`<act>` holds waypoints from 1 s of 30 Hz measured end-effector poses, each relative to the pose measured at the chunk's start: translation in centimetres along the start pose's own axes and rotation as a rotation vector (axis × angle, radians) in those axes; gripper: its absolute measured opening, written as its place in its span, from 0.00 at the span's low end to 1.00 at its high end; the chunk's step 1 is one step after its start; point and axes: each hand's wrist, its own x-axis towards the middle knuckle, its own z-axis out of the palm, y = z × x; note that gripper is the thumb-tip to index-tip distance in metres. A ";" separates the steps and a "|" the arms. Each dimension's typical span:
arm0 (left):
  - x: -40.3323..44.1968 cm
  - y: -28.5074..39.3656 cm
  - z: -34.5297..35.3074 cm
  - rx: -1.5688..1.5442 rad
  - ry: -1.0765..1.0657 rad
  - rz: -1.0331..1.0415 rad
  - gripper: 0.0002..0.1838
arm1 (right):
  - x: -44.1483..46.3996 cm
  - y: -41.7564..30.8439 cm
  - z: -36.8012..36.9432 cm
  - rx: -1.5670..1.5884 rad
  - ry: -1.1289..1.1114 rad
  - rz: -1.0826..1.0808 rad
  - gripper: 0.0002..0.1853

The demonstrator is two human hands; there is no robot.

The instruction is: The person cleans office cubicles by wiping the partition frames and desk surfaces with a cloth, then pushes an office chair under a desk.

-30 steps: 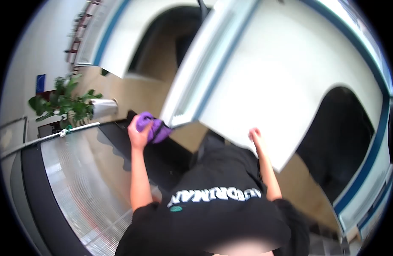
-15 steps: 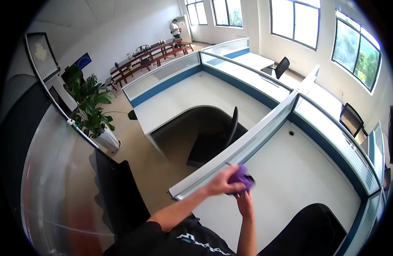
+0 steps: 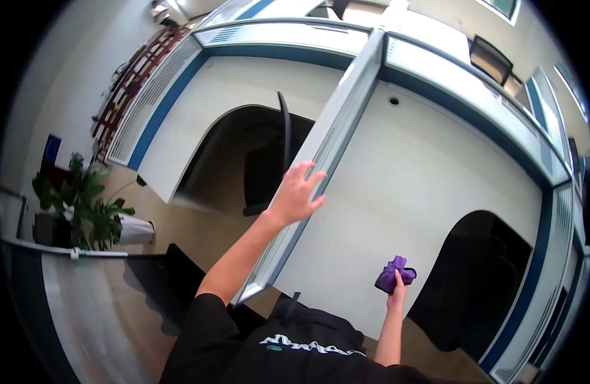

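Observation:
A crumpled purple cloth (image 3: 395,274) with dark edging is pinched in my right hand (image 3: 399,293), low over the white desk (image 3: 378,173). My left hand (image 3: 295,195) is empty, with its fingers spread. It is above or against the top of the glass-and-metal partition (image 3: 338,125) between two desks; whether it touches the rail I cannot tell.
A black office chair (image 3: 263,173) stands in the other desk's curved recess. Blue-trimmed partitions (image 3: 461,112) enclose the desks. To the left are a potted plant (image 3: 80,208) and a long reddish wooden table (image 3: 132,83). A person (image 3: 162,13) stands at the far end.
My hands, earlier together at the purple cloth, are now apart. The left has let go and reached out to the partition, while the right keeps the cloth. My view has tilted down and turned.

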 end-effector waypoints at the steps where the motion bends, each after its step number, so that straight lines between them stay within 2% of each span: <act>1: 1.7 -1.7 0.6 0.070 0.004 0.009 0.33 | 0.2 0.0 0.5 -0.022 0.033 -0.021 0.24; 2: 4.0 -3.0 1.3 0.063 -0.028 0.032 0.33 | 0.9 -0.3 1.1 -0.089 0.057 -0.032 0.24; 5: 10.1 -6.7 5.1 0.143 0.024 -0.056 0.43 | 4.2 -2.0 4.2 -0.301 0.093 -0.019 0.23; 6: 11.5 -7.1 5.3 0.130 0.006 -0.040 0.43 | 5.3 -2.5 5.7 -0.349 0.094 -0.034 0.23; 8: 15.4 -6.6 5.5 0.027 -0.121 -0.248 0.43 | 8.9 -4.5 9.3 -0.362 0.054 -0.044 0.24; 9: 16.5 -7.2 6.1 0.034 -0.063 -0.207 0.42 | 10.7 -6.2 11.6 -0.369 0.053 -0.057 0.24; 12: 17.2 -7.2 6.0 -0.085 -0.076 -0.232 0.41 | 19.2 -9.9 17.8 -0.357 -0.031 -0.100 0.27; 15: 17.5 -6.8 6.3 -0.152 -0.090 -0.279 0.40 | 27.4 -16.0 26.6 -0.445 -0.101 -0.259 0.27; 17: 17.8 -6.7 6.5 -0.180 -0.108 -0.276 0.40 | 35.1 -19.5 32.9 -0.542 -0.135 -0.520 0.27; 19: 17.9 -7.0 6.6 -0.199 -0.124 -0.280 0.39 | 41.7 -23.6 40.6 -0.701 -0.039 -0.740 0.31; 21: 18.7 -7.8 7.2 -0.242 -0.099 -0.243 0.38 | 43.7 -28.5 49.1 -0.806 0.078 -0.817 0.33; 24: 18.8 -7.9 7.3 -0.306 -0.147 -0.316 0.37 | 48.1 -32.8 59.1 -0.702 0.078 -1.281 0.30; 26: 18.6 -7.0 7.7 -0.300 -0.185 -0.330 0.37 | 49.3 -33.9 63.0 -0.738 0.241 -1.348 0.27; 27: 18.6 -6.8 7.9 -0.303 -0.193 -0.334 0.37 | 52.1 -33.5 64.5 -0.738 0.247 -1.340 0.27; 29: 19.1 -6.9 7.9 -0.308 -0.193 -0.336 0.35 | 56.1 -32.7 66.3 -1.079 0.420 -1.434 0.15; 30: 19.1 -6.8 7.9 -0.315 -0.185 -0.346 0.32 | 56.6 -32.6 65.9 -1.094 0.416 -1.430 0.15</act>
